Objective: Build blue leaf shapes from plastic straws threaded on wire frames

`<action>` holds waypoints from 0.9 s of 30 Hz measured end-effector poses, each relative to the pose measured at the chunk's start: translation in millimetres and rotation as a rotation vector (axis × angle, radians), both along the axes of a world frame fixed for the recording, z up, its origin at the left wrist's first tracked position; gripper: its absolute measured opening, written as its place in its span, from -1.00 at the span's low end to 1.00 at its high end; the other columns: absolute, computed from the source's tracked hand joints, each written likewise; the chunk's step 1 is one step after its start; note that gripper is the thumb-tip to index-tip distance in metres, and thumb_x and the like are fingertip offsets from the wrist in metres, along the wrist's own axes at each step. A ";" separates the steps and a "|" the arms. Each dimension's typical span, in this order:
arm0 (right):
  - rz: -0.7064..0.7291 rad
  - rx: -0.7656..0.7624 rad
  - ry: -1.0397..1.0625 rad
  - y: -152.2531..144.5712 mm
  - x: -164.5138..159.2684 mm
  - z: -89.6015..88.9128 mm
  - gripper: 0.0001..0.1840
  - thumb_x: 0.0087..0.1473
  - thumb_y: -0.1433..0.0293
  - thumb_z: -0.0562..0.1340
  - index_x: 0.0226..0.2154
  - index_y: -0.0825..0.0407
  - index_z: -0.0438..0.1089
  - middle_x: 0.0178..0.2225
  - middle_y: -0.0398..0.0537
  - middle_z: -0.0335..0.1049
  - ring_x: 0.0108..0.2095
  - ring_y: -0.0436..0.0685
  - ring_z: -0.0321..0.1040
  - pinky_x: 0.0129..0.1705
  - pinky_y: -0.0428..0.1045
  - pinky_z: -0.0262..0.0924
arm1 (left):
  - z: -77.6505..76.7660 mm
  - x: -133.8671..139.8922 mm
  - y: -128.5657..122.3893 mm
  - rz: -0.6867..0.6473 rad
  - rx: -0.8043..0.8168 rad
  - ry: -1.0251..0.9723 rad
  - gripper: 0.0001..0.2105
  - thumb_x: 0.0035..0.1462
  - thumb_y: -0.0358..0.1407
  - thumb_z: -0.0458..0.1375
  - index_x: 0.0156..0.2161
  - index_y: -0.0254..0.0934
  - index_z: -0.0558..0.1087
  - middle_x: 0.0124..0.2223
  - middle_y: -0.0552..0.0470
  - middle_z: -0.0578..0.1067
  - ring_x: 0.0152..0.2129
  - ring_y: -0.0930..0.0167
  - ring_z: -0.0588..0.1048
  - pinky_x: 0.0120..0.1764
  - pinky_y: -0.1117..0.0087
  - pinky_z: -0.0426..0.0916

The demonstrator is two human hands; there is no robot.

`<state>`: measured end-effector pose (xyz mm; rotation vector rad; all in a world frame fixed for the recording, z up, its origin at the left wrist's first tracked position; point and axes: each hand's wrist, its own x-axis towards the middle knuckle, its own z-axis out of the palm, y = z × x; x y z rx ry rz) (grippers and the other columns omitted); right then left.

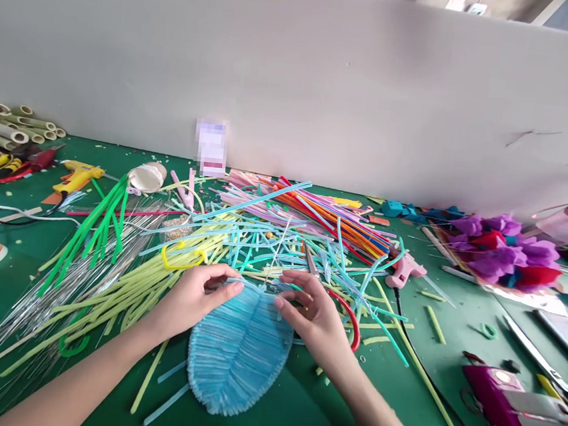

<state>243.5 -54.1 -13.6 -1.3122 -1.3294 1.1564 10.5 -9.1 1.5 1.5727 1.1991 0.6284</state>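
A flat blue leaf shape (240, 356), built of fuzzy pipe cleaners with a ridge down its middle, is held low over the green table. My left hand (192, 304) pinches its upper left edge between thumb and fingers. At the upper right edge, my right hand (317, 316) has its thumb and curled fingers closed on the leaf's border. A thin metal wire (276, 252) rises from the leaf's top, between my hands. Loose blue pipe cleaners (261, 237) lie just beyond. Red-handled scissors (354, 320) are partly hidden behind my right hand.
Yellow-green pipe cleaners (141, 286) and silver wires (109, 250) spread left. A yellow glue gun (74, 176) and bamboo pieces (21, 127) lie far left. Right are a pink glue gun (404, 270), purple flowers (501, 251) and a purple power strip (491, 400). A grey partition (297, 80) stands behind.
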 end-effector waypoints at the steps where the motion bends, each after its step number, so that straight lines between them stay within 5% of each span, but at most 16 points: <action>1: -0.054 0.121 -0.104 -1.0 -1.2 -1.2 -0.67 0.12 0.24 0.34 -0.06 -0.05 0.39 -0.02 0.04 0.38 -0.18 0.12 0.39 -0.25 0.00 0.34 | 0.2 0.9 -0.8 0.019 -0.052 -0.048 -0.66 0.14 0.00 0.24 -0.16 -0.25 0.57 -0.23 -0.01 0.63 -0.28 0.26 0.56 -0.25 0.37 0.40; 5: -0.124 0.502 -0.457 -3.0 -5.6 -4.3 -0.87 0.21 0.39 0.26 -0.17 -0.05 0.50 -0.17 0.00 0.38 -0.13 0.16 0.37 -0.09 0.08 0.31 | 2.0 4.5 -4.7 0.044 -0.296 -0.288 -0.59 0.08 -0.10 0.34 -0.01 -0.27 0.55 -0.12 -0.09 0.66 -0.16 0.21 0.59 -0.16 0.33 0.45; 9: -0.084 0.628 -0.564 -2.7 -12.6 -4.4 -0.80 0.20 0.40 0.29 -0.09 -0.05 0.49 -0.20 -0.01 0.40 -0.17 0.16 0.37 -0.08 0.10 0.30 | 1.7 8.9 -9.0 -0.021 -0.408 -0.460 -0.56 0.05 -0.20 0.38 0.05 -0.26 0.54 -0.08 -0.09 0.66 -0.13 0.24 0.59 -0.12 0.35 0.47; 16: -0.012 0.631 -0.559 -2.0 -14.7 -2.4 -0.92 0.25 0.49 0.21 -0.24 0.00 0.40 -0.30 -0.07 0.48 -0.25 0.12 0.35 -0.17 0.03 0.30 | -6.3 15.7 -14.2 0.005 -0.401 -0.446 -0.60 0.10 -0.18 0.35 0.05 -0.25 0.56 -0.17 -0.07 0.68 -0.20 0.24 0.62 -0.18 0.35 0.48; 20: -0.062 0.651 -0.610 -1.9 -8.5 -0.4 -0.86 0.26 0.52 0.19 -0.14 0.03 0.37 -0.26 -0.04 0.50 -0.25 0.11 0.34 -0.19 0.02 0.31 | -7.7 16.8 -15.9 0.024 -0.327 -0.435 -0.55 0.17 -0.15 0.28 0.15 -0.20 0.47 -0.15 -0.06 0.67 -0.21 0.23 0.61 -0.18 0.30 0.46; 27: -0.032 0.835 -0.922 0.8 -4.0 1.7 -0.79 0.20 0.57 0.21 -0.11 0.11 0.46 -0.38 -0.03 0.50 -0.33 0.13 0.32 -0.25 0.04 0.30 | -8.4 19.2 -17.5 0.106 -0.130 -0.258 -0.58 0.19 -0.09 0.24 0.09 -0.24 0.53 -0.14 -0.08 0.65 -0.22 0.25 0.56 -0.25 0.37 0.39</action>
